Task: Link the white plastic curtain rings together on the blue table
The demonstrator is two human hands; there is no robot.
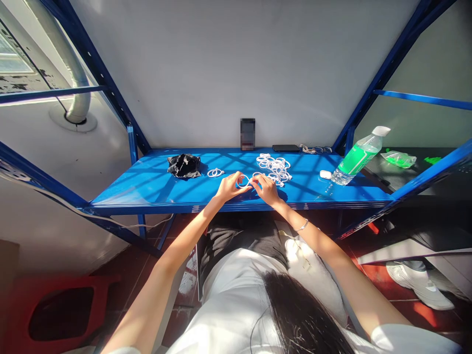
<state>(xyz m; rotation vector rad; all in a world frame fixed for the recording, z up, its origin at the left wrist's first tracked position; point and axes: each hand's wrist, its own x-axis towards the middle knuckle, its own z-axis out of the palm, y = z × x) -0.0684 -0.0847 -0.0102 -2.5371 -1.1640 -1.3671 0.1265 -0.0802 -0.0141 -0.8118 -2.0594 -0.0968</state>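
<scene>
My left hand (229, 187) and my right hand (266, 188) meet near the front edge of the blue shelf (147, 189). Both pinch small white rings (248, 181) held between them. Just behind my right hand lies a loose heap of white rings (275, 168). A joined pair of white rings (216, 172) rests to the left of my left hand. A thin bracelet circles my right wrist.
A crumpled black bag (184, 165) lies on the left of the shelf. A phone stands against the wall (248, 133), with a dark flat phone (285, 148) beside it. A green-labelled water bottle (357, 157) and a small white case (325, 174) are on the right. Red stool (55, 309) at lower left.
</scene>
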